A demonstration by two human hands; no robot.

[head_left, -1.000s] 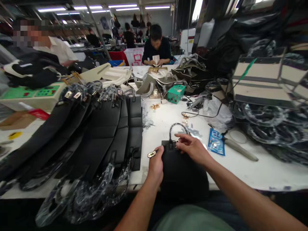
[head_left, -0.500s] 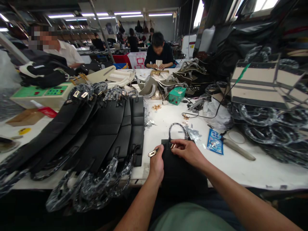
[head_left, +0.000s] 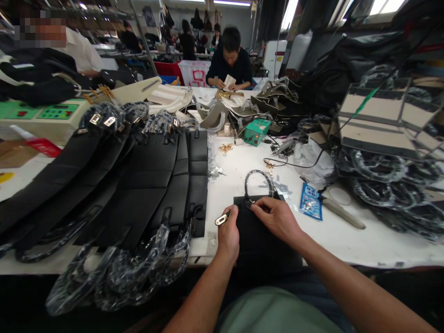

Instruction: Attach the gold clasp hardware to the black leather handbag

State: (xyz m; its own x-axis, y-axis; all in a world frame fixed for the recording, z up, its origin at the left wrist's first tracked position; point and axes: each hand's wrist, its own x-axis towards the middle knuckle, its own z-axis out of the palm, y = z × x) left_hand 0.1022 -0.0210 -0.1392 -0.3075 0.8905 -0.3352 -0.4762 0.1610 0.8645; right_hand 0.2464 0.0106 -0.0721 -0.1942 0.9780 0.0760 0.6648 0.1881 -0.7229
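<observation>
Black leather makes up the small handbag [head_left: 258, 231] lying flat at the near edge of the white bench [head_left: 347, 240], directly in front of the person, with its looped handle [head_left: 257, 178] pointing to 12 o'clock. The left hand [head_left: 228, 236] pinches a gold metal clasp [head_left: 222, 218] on a strap at the bag's 9 o'clock side. The right hand [head_left: 277, 218] presses curled fingers on the top edge by the handle base. To do this step well, I judge the right hand should pin the bag firmly while the left draws the clasp straight, without twisting the strap. At 9 o'clock lies a row of black bags [head_left: 145, 185]; a blue packet [head_left: 311, 207] sits at 2 o'clock.
</observation>
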